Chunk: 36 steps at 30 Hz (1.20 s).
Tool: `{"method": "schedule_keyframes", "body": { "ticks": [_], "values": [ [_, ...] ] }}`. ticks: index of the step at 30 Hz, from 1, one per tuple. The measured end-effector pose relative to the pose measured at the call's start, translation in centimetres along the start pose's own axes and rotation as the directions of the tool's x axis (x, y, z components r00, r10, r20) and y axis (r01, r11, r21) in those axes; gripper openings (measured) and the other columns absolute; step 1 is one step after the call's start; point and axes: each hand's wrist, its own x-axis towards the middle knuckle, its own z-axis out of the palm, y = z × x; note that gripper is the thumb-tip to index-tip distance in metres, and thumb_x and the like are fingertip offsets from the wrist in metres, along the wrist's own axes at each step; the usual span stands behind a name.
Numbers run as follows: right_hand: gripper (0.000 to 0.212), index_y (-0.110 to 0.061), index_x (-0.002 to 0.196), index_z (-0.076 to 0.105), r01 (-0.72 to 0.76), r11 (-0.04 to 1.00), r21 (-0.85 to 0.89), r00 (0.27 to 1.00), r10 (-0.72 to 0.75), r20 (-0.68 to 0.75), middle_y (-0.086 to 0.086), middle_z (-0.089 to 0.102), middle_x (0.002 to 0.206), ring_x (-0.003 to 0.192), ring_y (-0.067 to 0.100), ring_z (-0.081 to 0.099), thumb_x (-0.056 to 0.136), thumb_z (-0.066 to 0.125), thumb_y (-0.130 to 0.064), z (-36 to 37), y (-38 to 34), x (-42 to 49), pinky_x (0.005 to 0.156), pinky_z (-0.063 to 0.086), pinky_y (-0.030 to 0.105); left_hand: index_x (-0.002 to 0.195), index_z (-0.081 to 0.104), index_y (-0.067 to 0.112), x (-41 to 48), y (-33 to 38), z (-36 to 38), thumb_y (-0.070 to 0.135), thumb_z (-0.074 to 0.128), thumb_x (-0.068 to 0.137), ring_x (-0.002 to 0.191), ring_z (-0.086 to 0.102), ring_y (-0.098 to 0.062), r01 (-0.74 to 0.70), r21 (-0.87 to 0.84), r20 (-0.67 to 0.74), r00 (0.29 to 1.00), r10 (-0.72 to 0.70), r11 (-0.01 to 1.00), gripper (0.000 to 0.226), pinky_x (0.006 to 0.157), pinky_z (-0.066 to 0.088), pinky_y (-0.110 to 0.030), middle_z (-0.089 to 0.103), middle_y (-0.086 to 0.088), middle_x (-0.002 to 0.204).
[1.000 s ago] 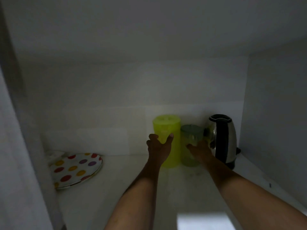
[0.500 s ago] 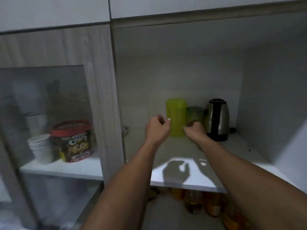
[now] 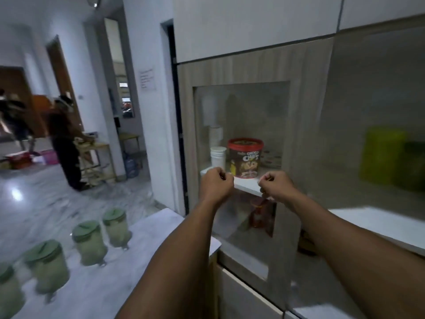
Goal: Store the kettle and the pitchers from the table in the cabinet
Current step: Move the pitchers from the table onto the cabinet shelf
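Observation:
My left hand [image 3: 216, 183] and my right hand [image 3: 276, 185] are raised side by side in front of the glass cabinet door, both curled into fists with nothing in them. Several clear pitchers with green lids [image 3: 88, 242] stand in a row on the white table [image 3: 161, 229] at the lower left. A yellow-green pitcher [image 3: 381, 155] and a darker green pitcher [image 3: 414, 166] stand blurred on the open cabinet shelf [image 3: 377, 224] at the far right. The kettle is out of view.
Behind the glass door [image 3: 241, 125] sit a red-lidded chocolate cereal tub [image 3: 245, 157] and stacked white cups [image 3: 218, 155]. A person [image 3: 66, 143] stands by a small wooden table [image 3: 96, 157] in the hallway at left. Marble floor lies between.
The view swung left from the cabinet shelf toward the table. Both hands let go of the pitchers, pulled back from the shelf and closed into fists.

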Motion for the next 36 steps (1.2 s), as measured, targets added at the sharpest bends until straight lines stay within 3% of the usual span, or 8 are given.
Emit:
{"method": "schedule_keyframes", "body": {
  "ticks": [6, 14, 21, 25, 27, 30, 33, 36],
  "values": [
    [0.013, -0.012, 0.079, 0.064, 0.045, 0.999, 0.007, 0.965, -0.045, 0.258, 0.010, 0.064, 0.069, 0.058, 0.022, 0.062, 0.089, 0.057, -0.012, 16.1, -6.0, -1.7, 0.052, 0.044, 0.024, 0.074, 0.063, 0.021, -0.5, -12.2, -15.3, 0.034, 0.056, 0.083, 0.078, 0.072, -0.025, 0.193, 0.121, -0.058, 0.981, -0.187, 0.974, 0.017, 0.081, 0.060, -0.040, 0.072, -0.005, 0.076],
    [0.007, -0.013, 0.077, 0.059, 0.053, 0.998, 0.022, 0.851, -0.057, 0.522, 0.009, 0.060, 0.072, 0.065, 0.021, 0.054, 0.084, 0.059, -0.015, 34.7, -8.7, -5.2, 0.049, 0.041, 0.025, 0.089, 0.058, 0.009, -3.1, -26.2, -28.2, 0.025, 0.058, 0.089, 0.086, 0.059, -0.030, 0.493, 0.173, -0.200, 0.865, -0.460, 0.853, 0.015, 0.070, 0.043, -0.034, 0.064, -0.010, 0.091],
    [0.038, -0.020, 0.059, 0.034, -0.025, 1.000, -0.018, 0.815, 0.031, 0.578, 0.008, 0.035, 0.063, 0.061, 0.024, 0.033, 0.085, 0.061, -0.018, 46.4, -7.0, -1.1, 0.060, 0.038, 0.035, 0.058, 0.036, 0.019, -1.5, -35.9, -28.9, 0.020, 0.065, 0.087, 0.055, 0.035, -0.021, 0.657, 0.096, -0.202, 0.748, -0.632, 0.747, 0.040, 0.063, 0.035, -0.035, 0.034, -0.002, 0.054],
    [0.039, -0.022, 0.058, 0.034, -0.101, 0.992, -0.070, 0.748, 0.122, 0.652, 0.006, 0.033, 0.061, 0.058, 0.025, 0.031, 0.081, 0.065, -0.024, 54.0, -4.6, 3.1, 0.063, 0.033, 0.036, 0.062, 0.038, 0.018, 2.0, -41.9, -26.8, 0.026, 0.066, 0.086, 0.059, 0.038, -0.023, 0.779, -0.017, -0.222, 0.609, -0.762, 0.627, 0.039, 0.064, 0.031, -0.035, 0.036, -0.005, 0.062],
    [0.025, -0.020, 0.072, 0.046, -0.128, 0.987, -0.093, 0.711, 0.157, 0.686, 0.003, 0.040, 0.066, 0.058, 0.022, 0.037, 0.080, 0.068, -0.028, 57.7, -3.2, 5.2, 0.062, 0.033, 0.034, 0.086, 0.060, 0.008, 4.1, -44.6, -25.1, 0.033, 0.068, 0.085, 0.081, 0.058, -0.030, 0.817, -0.069, -0.203, 0.550, -0.810, 0.572, 0.027, 0.074, 0.043, -0.037, 0.058, -0.012, 0.084],
    [0.034, -0.024, 0.103, 0.052, -0.171, 0.980, -0.100, 0.677, 0.190, 0.711, 0.002, 0.052, 0.091, 0.082, 0.023, 0.053, 0.077, 0.071, -0.035, 63.1, -1.3, 8.2, 0.072, 0.040, 0.033, 0.130, 0.056, 0.003, 7.2, -48.8, -22.7, 0.043, 0.070, 0.081, 0.118, 0.060, -0.033, 0.845, -0.124, -0.222, 0.486, -0.845, 0.519, 0.065, 0.096, 0.049, -0.036, 0.064, -0.013, 0.127],
    [0.023, -0.019, 0.088, 0.057, -0.163, 0.981, -0.101, 0.693, 0.187, 0.696, 0.002, 0.054, 0.088, 0.080, 0.023, 0.056, 0.079, 0.072, -0.033, 66.8, -0.4, 10.2, 0.077, 0.042, 0.034, 0.128, 0.055, 0.010, 9.1, -51.9, -20.8, 0.041, 0.075, 0.086, 0.115, 0.060, -0.026, 0.851, -0.147, -0.238, 0.465, -0.853, 0.505, 0.056, 0.087, 0.041, -0.027, 0.057, 0.002, 0.110],
    [0.060, -0.008, 0.128, 0.054, -0.225, 0.967, -0.121, 0.696, 0.246, 0.674, 0.008, 0.058, 0.119, 0.115, 0.031, 0.059, 0.079, 0.075, -0.036, 69.1, 0.5, 11.2, 0.087, 0.045, 0.034, 0.117, 0.062, 0.014, 10.0, -53.7, -19.7, 0.045, 0.079, 0.081, 0.105, 0.064, -0.022, 0.859, -0.161, -0.245, 0.442, -0.863, 0.486, 0.050, 0.090, 0.049, -0.030, 0.065, 0.004, 0.103]
  ]
}}
